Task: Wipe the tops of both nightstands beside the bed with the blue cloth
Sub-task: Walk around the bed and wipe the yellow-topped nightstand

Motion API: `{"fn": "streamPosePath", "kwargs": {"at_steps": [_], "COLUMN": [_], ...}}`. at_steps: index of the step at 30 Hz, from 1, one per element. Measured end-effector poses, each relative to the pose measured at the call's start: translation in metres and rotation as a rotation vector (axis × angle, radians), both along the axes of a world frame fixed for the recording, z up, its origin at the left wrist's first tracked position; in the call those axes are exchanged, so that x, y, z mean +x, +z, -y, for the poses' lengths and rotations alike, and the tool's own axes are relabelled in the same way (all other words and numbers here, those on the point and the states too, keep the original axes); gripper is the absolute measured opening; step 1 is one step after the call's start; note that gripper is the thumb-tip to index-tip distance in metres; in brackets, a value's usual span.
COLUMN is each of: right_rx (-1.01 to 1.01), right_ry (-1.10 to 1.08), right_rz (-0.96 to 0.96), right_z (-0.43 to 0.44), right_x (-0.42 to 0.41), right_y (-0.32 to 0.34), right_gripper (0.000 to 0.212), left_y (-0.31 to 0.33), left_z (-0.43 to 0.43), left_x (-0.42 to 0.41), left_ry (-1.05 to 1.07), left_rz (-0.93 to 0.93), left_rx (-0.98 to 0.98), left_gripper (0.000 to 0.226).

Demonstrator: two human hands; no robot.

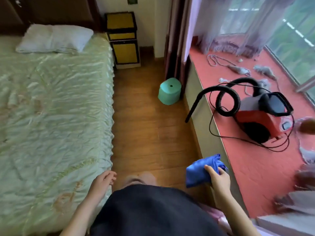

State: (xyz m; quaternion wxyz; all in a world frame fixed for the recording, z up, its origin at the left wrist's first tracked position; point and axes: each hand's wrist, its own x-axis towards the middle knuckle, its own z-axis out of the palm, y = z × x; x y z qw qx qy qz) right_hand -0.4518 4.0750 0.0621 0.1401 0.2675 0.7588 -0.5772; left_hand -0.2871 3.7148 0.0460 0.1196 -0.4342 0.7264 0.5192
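in the head view, the right hand (pixel 219 178) grips the bunched blue cloth (pixel 201 171), its fingers curled round it; the left hand (pixel 102 182) hangs loosely open and empty. the yellow black-framed nightstand (pixel 121 38) stands far beyond the fingertips, so this looks like the approach: next, walk up and press the cloth on its top.

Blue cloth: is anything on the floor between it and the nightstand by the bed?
Mostly clear. The right hand holds the blue cloth; bare wooden floor runs along the bed to the nightstand. A green stool stands off to the right by the curtain.
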Motion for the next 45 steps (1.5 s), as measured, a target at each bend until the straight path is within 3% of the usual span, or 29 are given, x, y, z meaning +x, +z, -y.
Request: {"fn": "streamPosePath", "kwargs": {"at_steps": [5,10,20,23,28,31,36,45], "right_rx": [-0.046,-0.060,0.044,0.115,0.125,0.081,0.036,-0.004], "right_ry": [0.265,0.398,0.176,0.106,0.048,0.082,0.142,0.417], "right_rz": [-0.019,-0.021,0.060,0.102,0.122,0.116,0.130,0.083], "right_z": [0.067,0.130,0.205,0.215,0.264,0.311,0.408,0.597], "right_x": [-0.107,-0.194,-0.366,-0.419,-0.509,-0.574,-0.689,-0.846], "right_y": [0.011,0.002,0.000,-0.005,-0.005,-0.013,-0.012,0.013], "right_gripper": [0.011,0.012,0.009,0.021,0.020,0.012,0.018,0.009], "left_y": [-0.005,-0.024,-0.002,0.012,0.012,-0.003,-0.019,-0.011], "left_z": [0.004,0.034,0.179,0.222,0.274,0.306,0.364,0.488], "left_x": [0.005,-0.037,-0.306,-0.385,-0.492,-0.544,-0.613,-0.713], "left_ry": [0.241,0.387,0.220,0.130,0.082,0.085,0.206,0.419], "left_rz": [0.053,0.107,-0.018,-0.078,-0.117,-0.077,-0.022,-0.004], "left_rx": [-0.005,0.001,0.032,0.024,0.039,0.042,0.036,0.021], "left_gripper": [0.023,0.024,0.024,0.024,0.023,0.023,0.024,0.021]}}
